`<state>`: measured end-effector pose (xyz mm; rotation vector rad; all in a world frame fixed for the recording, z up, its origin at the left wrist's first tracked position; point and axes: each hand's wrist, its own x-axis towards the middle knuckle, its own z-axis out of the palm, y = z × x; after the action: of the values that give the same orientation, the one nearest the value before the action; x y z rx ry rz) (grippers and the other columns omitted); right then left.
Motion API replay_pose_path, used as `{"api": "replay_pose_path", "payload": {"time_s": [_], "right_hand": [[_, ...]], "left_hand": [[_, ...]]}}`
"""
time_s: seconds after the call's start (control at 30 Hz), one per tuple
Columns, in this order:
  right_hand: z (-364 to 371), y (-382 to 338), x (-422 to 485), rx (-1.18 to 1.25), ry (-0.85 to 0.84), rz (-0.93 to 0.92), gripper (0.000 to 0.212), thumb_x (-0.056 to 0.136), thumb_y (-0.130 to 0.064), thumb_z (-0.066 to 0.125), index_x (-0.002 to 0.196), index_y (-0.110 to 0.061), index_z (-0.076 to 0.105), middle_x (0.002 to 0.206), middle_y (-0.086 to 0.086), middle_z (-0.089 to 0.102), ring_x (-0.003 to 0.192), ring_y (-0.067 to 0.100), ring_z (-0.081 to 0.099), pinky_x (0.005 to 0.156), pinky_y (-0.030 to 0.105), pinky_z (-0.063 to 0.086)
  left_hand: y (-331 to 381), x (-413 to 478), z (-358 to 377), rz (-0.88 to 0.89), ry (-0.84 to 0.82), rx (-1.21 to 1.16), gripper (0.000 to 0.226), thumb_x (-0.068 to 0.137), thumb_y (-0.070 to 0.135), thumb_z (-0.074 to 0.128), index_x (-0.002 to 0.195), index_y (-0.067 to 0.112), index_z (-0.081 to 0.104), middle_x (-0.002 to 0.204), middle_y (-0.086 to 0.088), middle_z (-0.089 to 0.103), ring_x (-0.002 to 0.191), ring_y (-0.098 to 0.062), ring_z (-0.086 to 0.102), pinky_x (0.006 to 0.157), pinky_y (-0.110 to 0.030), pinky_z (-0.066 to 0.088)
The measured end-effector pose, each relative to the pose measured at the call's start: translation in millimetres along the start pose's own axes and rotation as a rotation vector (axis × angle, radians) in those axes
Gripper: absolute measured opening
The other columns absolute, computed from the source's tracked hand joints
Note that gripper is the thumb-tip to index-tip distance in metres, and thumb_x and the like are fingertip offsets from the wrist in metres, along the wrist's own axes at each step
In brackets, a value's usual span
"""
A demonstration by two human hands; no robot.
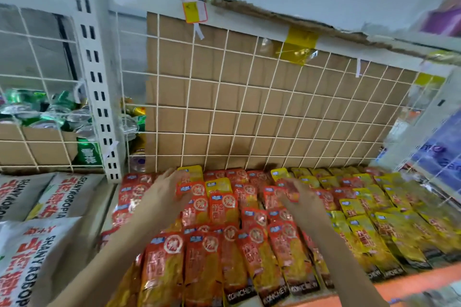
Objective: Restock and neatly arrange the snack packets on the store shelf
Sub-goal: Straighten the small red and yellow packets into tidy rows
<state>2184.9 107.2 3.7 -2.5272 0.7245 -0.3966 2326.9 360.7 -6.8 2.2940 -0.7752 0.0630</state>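
The shelf (411, 281) carries flat rows of snack packets: red packets (204, 257) on the left and centre, yellow packets (369, 237) on the right, with a few yellow ones mixed into the rear red rows. The left hand (163, 197) reaches to the back-left rows, its grip open, fingers straight and lying on the packets there. The right hand (303, 200) is blurred; its grip appears closed on a single red packet (290, 190) held just above the centre rows. Behind stands a wire grid (249, 107) backed by cardboard (287, 82). White sacks (37, 244) lie left of the shelf.
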Motion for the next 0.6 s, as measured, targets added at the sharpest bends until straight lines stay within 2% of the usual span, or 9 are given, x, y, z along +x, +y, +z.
{"api": "replay_pose_path", "payload": {"time_s": [0.13, 0.27, 0.37, 0.43, 0.53, 0.6], "right_hand": [[-7, 27, 40, -0.041, -0.053, 0.038, 0.042, 0.09, -0.028, 0.058, 0.129, -0.014, 0.05, 0.126, 0.006, 0.056, 0.117, 0.026, 0.052, 0.089, 0.028, 0.039], [0, 57, 84, -0.053, -0.118, 0.038, 0.041, 0.088, -0.027, 0.06, 0.127, -0.012, 0.054, 0.123, 0.012, 0.059, 0.114, 0.028, 0.055, 0.093, 0.034, 0.044], [8, 72, 108, -0.036, -0.152, 0.06, 0.039, 0.089, -0.026, 0.057, 0.126, -0.014, 0.055, 0.124, 0.01, 0.06, 0.113, 0.026, 0.056, 0.092, 0.032, 0.045], [15, 80, 121, -0.084, -0.158, 0.066, 0.039, 0.089, -0.03, 0.055, 0.126, -0.018, 0.056, 0.125, 0.008, 0.06, 0.115, 0.026, 0.055, 0.092, 0.032, 0.046], [22, 85, 137, -0.208, -0.253, 0.047, 0.042, 0.09, -0.04, 0.05, 0.125, -0.017, 0.057, 0.127, 0.009, 0.058, 0.117, 0.028, 0.053, 0.095, 0.031, 0.043], [26, 88, 144, -0.166, -0.313, 0.056, 0.048, 0.088, -0.045, 0.05, 0.124, -0.015, 0.058, 0.128, 0.008, 0.057, 0.117, 0.027, 0.053, 0.092, 0.029, 0.042]], "left_hand": [[12, 29, 28, 0.017, -0.065, 0.043, 0.032, 0.091, 0.026, 0.058, 0.123, 0.022, 0.056, 0.125, 0.0, 0.057, 0.116, -0.02, 0.052, 0.094, -0.03, 0.041], [14, 56, 51, -0.055, -0.123, 0.086, 0.032, 0.091, 0.026, 0.057, 0.122, 0.021, 0.059, 0.124, 0.002, 0.059, 0.115, -0.02, 0.054, 0.092, -0.027, 0.042], [0, 69, 65, -0.09, -0.218, 0.16, 0.035, 0.091, 0.031, 0.055, 0.124, 0.019, 0.058, 0.126, 0.001, 0.059, 0.114, -0.017, 0.055, 0.093, -0.025, 0.041], [-6, 72, 70, -0.136, -0.256, 0.18, 0.039, 0.089, 0.034, 0.06, 0.125, 0.019, 0.058, 0.127, 0.0, 0.059, 0.115, -0.017, 0.055, 0.095, -0.027, 0.042], [-6, 76, 75, -0.144, -0.286, 0.219, 0.039, 0.088, 0.035, 0.061, 0.124, 0.019, 0.06, 0.128, 0.001, 0.058, 0.116, -0.016, 0.054, 0.097, -0.026, 0.041], [-6, 81, 77, -0.141, -0.313, 0.222, 0.037, 0.089, 0.032, 0.061, 0.123, 0.017, 0.061, 0.128, 0.0, 0.058, 0.117, -0.016, 0.053, 0.097, -0.024, 0.038]]}}
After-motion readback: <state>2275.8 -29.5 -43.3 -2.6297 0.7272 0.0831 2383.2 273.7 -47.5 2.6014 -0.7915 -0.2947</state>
